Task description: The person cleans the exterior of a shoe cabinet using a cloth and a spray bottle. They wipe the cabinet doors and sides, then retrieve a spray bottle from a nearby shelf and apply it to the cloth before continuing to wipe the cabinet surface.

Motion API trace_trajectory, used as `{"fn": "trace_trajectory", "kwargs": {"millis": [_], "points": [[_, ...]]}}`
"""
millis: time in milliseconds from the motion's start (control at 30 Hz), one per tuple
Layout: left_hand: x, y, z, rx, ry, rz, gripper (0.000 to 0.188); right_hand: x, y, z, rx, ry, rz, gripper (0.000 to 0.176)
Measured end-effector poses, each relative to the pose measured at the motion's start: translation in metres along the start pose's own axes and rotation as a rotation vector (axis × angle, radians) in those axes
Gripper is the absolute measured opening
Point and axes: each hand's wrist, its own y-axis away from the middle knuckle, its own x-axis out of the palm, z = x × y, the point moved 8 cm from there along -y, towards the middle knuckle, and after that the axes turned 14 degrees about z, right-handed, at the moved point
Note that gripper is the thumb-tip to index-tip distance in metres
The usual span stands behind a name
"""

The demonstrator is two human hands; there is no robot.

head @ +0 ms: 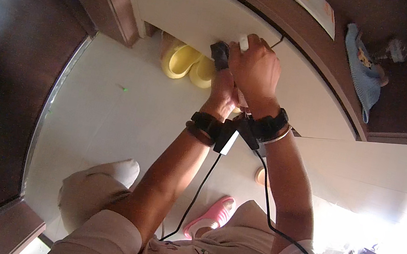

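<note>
My left hand is raised in front of the pale cabinet front, its fingers partly hidden. It grips a small dark object whose exact kind I cannot make out. Close against it, my right hand is bent over, with a small white piece showing between its fingers. Something pale and pinkish shows between the two hands, mostly covered. Below and behind the hands, a pair of yellow clogs stands on the floor under the cabinet.
Cabinet drawers run along the front, under a brown shelf holding a blue knitted item and a printed packet. A dark door is at left. A pink slide is on my foot. Black cables hang from both wrists.
</note>
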Motion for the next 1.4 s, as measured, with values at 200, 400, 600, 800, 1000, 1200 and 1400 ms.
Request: {"fn": "trace_trajectory", "kwargs": {"millis": [200, 400, 600, 800, 1000, 1200, 1400], "points": [[-0.003, 0.003, -0.031, 0.177, -0.063, 0.0, 0.04, 0.012, -0.011, 0.004, 0.058, 0.116, -0.01, 0.034], [-0.013, 0.0, -0.034, 0.197, -0.036, -0.102, 0.039, 0.01, -0.013, -0.002, 0.1, 0.236, 0.004, 0.034], [-0.012, -0.007, -0.049, 0.2, -0.068, -0.052, 0.036, 0.022, -0.022, 0.016, 0.014, 0.239, 0.069, 0.033], [-0.009, -0.011, -0.051, 0.242, 0.008, -0.018, 0.059, 0.028, -0.03, 0.029, -0.045, 0.256, 0.072, 0.033], [-0.022, -0.009, -0.055, 0.241, -0.141, -0.093, 0.043, 0.018, -0.015, 0.012, 0.027, 0.267, 0.024, 0.034], [-0.009, -0.005, -0.051, 0.286, -0.119, -0.094, 0.09, 0.01, -0.001, -0.001, -0.004, 0.216, -0.014, 0.031], [-0.001, -0.007, -0.062, 0.226, -0.225, -0.227, 0.063, -0.001, 0.021, 0.004, -0.285, 0.054, -0.068, 0.03]]}}
